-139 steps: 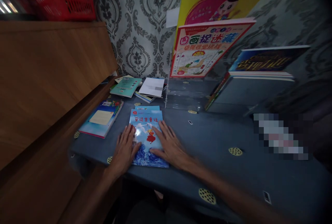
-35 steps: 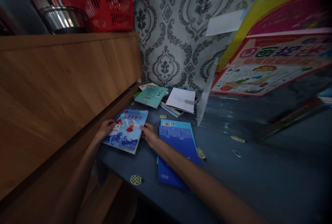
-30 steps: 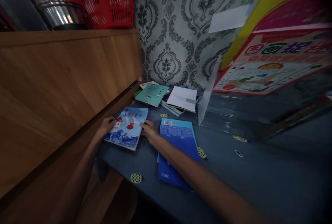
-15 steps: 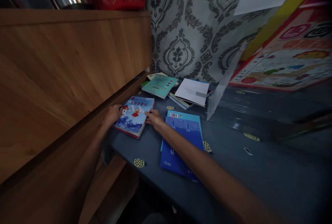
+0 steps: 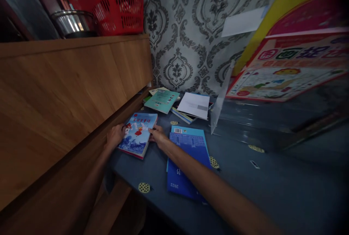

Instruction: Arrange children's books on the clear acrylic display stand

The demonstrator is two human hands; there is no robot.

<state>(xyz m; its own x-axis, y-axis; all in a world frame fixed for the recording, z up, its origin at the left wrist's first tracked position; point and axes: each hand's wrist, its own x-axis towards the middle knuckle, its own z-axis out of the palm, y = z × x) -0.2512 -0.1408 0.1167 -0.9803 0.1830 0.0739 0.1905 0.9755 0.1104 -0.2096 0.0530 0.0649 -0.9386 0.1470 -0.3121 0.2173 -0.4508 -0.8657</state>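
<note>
A blue picture-covered book [image 5: 134, 141], with red figures and waves on its front, lies at the table's left edge beside the wooden panel. A red edge shows beneath it; whether that is a second book I cannot tell. My left hand [image 5: 115, 136] is closed on its left side, fingertips at the cover's edge. From the right, my right hand [image 5: 159, 136] grips the opposite side, thumb on the cover and fingers partly hidden. Under my right forearm lie a dark blue book [image 5: 178, 177] and a lighter blue one [image 5: 200, 133] below it.
Behind are a green book [image 5: 163, 100] on other books and a white envelope-like sheet [image 5: 194, 105] on another pile. A clear acrylic stand [image 5: 219, 100] with a colourful picture book [image 5: 283, 71] rises at right. A wooden panel [image 5: 81, 86] borders the left, with a red basket [image 5: 120, 6] on top.
The camera view has tilted up a little, so the table sits lower in the picture. Both hands keep their hold on the picture-covered book, which stays in about the same place on the table.
</note>
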